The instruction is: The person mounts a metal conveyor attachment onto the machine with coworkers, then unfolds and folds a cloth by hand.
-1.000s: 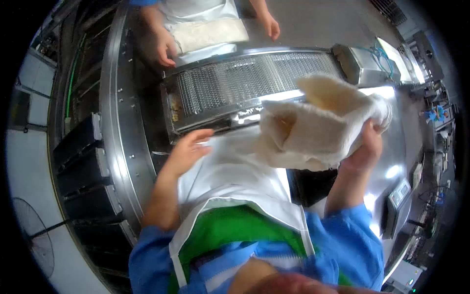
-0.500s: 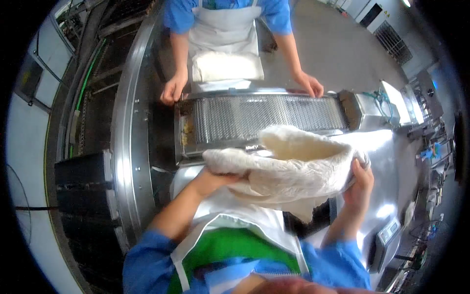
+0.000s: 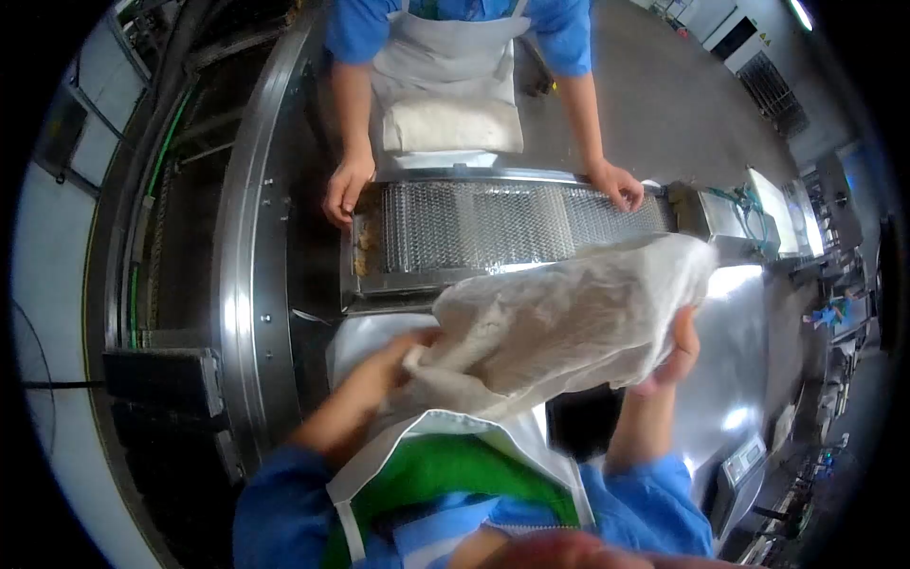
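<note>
An off-white cloth bag (image 3: 569, 318) hangs stretched between my two hands, close to my apron. My left hand (image 3: 409, 349) grips its left end, with the fingers partly hidden behind the cloth. The right end is held by my right hand (image 3: 675, 349), thumb and fingers closed on the fabric. The bag's opening no longer faces me, so its inside is hidden. Just beyond it lies a metal mesh conveyor (image 3: 474, 223) in a steel frame, partly covered by the bag.
Across the conveyor, a co-worker's two hands (image 3: 351, 188) rest at its far edge; a folded white cloth (image 3: 453, 125) lies against their apron. A curved steel rail (image 3: 248, 237) runs at the left. A steel table (image 3: 735, 351) and a scale (image 3: 744, 460) stand at the right.
The cloth bag has tipped over, its opening turning away from me and its flat side now showing. My right hand has shifted slightly left. The co-worker's hands have moved slightly.
</note>
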Demonstrator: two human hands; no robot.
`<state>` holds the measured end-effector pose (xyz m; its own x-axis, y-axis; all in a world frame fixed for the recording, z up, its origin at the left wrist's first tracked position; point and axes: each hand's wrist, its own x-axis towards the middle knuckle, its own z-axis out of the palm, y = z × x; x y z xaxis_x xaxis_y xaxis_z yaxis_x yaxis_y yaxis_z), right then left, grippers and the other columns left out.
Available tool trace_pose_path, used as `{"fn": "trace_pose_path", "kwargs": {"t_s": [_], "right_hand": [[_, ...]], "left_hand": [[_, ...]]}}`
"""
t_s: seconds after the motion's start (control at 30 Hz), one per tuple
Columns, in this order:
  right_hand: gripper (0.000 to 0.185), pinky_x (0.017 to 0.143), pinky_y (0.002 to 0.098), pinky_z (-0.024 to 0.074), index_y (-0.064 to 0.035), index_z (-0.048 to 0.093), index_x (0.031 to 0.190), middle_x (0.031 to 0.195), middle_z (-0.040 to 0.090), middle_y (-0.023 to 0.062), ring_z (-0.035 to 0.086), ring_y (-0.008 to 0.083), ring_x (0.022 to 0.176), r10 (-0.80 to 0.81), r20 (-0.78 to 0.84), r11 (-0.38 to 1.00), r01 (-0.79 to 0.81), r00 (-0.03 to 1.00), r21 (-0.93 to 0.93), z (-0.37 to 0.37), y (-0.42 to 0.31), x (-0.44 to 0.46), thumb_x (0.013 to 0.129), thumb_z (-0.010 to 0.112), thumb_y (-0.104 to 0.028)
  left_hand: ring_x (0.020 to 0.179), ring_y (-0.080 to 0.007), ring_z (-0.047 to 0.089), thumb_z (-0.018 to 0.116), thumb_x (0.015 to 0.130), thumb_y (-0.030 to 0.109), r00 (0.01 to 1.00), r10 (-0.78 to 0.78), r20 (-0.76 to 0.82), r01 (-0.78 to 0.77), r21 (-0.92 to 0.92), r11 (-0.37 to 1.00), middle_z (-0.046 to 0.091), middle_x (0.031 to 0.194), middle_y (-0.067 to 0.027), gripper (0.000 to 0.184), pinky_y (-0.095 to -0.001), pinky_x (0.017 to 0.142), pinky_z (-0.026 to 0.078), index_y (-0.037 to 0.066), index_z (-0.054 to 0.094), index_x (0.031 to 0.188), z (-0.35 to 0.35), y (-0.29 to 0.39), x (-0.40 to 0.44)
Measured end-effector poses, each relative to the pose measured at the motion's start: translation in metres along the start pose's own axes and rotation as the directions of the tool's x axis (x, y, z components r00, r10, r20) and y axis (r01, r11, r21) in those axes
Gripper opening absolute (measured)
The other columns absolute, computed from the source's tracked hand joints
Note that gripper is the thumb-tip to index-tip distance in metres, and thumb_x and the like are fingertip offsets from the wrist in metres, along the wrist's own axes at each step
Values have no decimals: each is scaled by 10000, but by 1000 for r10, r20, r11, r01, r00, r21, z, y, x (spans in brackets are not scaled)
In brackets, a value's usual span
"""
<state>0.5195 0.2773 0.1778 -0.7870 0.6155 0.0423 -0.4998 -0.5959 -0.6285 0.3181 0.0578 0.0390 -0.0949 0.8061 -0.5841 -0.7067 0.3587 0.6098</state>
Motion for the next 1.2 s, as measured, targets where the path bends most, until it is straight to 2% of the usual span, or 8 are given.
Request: {"fn": "trace_pose_path", "kwargs": {"t_s": [0.03,0.2,0.5,0.57,0.67,0.77,1.17,1.2], "right_hand": [[560,996,515,429,3,323,1390,1326,485,211,505,354,1198,37,-27,999,-37,999,11,-2,5,5,940,490,-286],[636,960,415,472,40,338,1361,1247,539,188,553,298,1141,222,-63,932,-231,973,-279,20,34,3,852,639,-193],[528,884,414,509,67,462,1269,1213,557,225,580,338,1072,-79,53,921,94,995,-379,-36,2,-26,821,551,-199],[650,898,421,503,30,419,1301,1165,586,182,610,290,1022,-86,-2,861,73,996,-504,-79,-7,-37,760,707,-187],[582,824,351,503,28,496,1213,1113,610,128,621,198,943,5,-229,795,-143,973,-590,-27,18,-30,721,751,-150],[454,836,320,482,37,577,1110,999,647,103,618,186,937,209,-61,780,-204,976,-592,-24,20,-25,732,744,-150],[670,1036,387,349,11,424,1325,1309,494,124,478,239,1204,329,52,723,-216,943,-656,-26,15,-29,747,748,-86],[693,1044,386,339,9,396,1342,1319,484,122,463,234,1216,310,21,719,-220,950,-659,-18,19,-29,750,744,-78]], "left_hand": [[1015,-277,608,581,887,324,1000,30,-7,-30,0,1000,613,1143,-142,444,-396,911,490,35,554,1223,-14,-44,32],[1019,-283,606,605,865,317,990,140,-28,-134,158,978,614,1139,-145,459,-395,914,487,30,553,1221,38,-17,49],[1027,-296,602,658,816,302,911,412,21,-347,579,738,617,1131,-149,500,-394,920,479,21,553,1215,-1,12,-12],[1029,-299,601,670,805,299,885,461,58,-382,656,651,617,1129,-151,510,-393,922,477,19,552,1214,14,33,-4],[1032,-303,600,688,788,294,836,538,112,-428,746,510,618,1126,-152,525,-393,924,474,15,552,1212,18,31,-22],[1034,-308,598,706,772,289,808,565,168,-434,818,377,619,1123,-154,541,-393,926,472,12,552,1210,25,43,-28],[1007,-355,589,788,672,297,605,644,468,-484,858,-170,616,1086,-176,599,-402,901,470,10,581,1155,22,65,-44],[1092,-340,543,762,589,499,717,558,418,-420,898,-132,566,1187,-162,796,-407,950,439,66,546,1220,18,64,-38]]}}
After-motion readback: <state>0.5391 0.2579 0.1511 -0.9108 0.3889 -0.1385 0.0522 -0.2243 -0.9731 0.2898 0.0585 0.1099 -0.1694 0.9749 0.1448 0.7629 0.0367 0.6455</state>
